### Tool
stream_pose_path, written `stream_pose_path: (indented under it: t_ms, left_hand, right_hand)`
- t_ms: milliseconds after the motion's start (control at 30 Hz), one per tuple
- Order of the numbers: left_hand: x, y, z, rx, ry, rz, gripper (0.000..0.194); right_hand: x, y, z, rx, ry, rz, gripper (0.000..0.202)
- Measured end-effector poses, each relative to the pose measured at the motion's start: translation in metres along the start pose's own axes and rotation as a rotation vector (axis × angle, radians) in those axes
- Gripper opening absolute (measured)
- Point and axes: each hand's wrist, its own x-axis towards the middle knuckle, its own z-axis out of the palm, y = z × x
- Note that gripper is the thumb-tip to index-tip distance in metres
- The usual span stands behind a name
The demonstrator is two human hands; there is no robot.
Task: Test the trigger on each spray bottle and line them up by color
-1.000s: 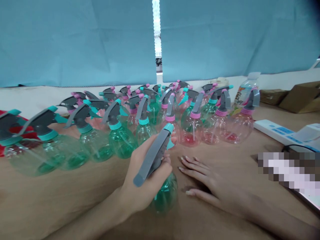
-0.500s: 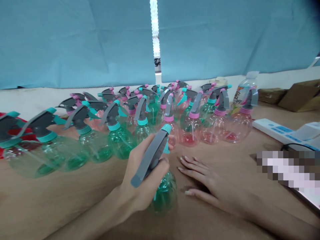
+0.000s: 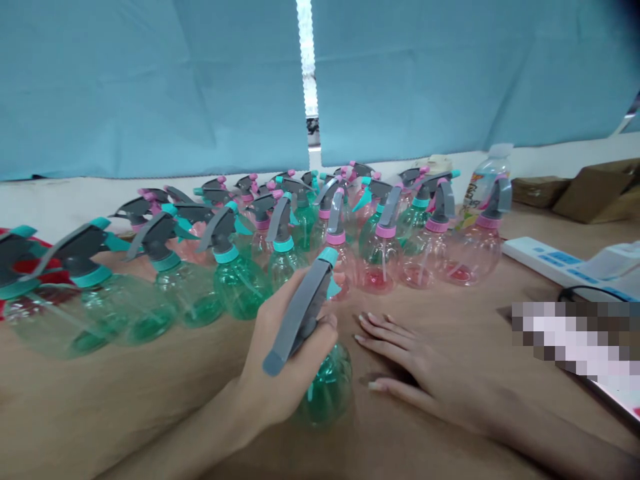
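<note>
Left hand (image 3: 300, 365) clamped on green trigger spray bottle (image 3: 329, 390), right hand (image 3: 425, 360) apart, outstretched on table (image 3: 135, 400) at three o'clock, more spray bottles (image 3: 240, 287) ten to two o'clock

Held spray bottle (image 3: 327, 397): see-through green, grey lever (image 3: 295, 317), teal nozzle (image 3: 328, 256). Other green bottles (image 3: 243, 290): teal collars (image 3: 226, 255), grey heads (image 3: 219, 227). Pink bottles (image 3: 377, 270): pink collars (image 3: 387, 231), grey levers (image 3: 391, 205). Curtain (image 3: 150, 87) plain blue, wall (image 3: 75, 200) below white. Table (image 3: 190, 387) brown. Power strip (image 3: 530, 252) white with blue patches. Cardboard boxes (image 3: 595, 195) brown. Cable (image 3: 583, 288) black.
</note>
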Motion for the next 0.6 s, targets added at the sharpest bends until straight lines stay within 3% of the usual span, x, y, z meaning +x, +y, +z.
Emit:
stream_pose_path:
  t_ms: [300, 600]
  left_hand:
    - [0.0018, 0.0016, 0.0006, -0.163, -0.052, -0.037, 0.012]
    - [0.0013, 0.0005, 0.0007, -0.159, -0.05, -0.031, 0.011]
  right_hand:
    - [0.0015, -0.0036, -0.0032, -0.043, -0.044, 0.018, 0.06]
    - [0.0014, -0.0026, -0.0052, -0.03, -0.058, 0.024, 0.06]
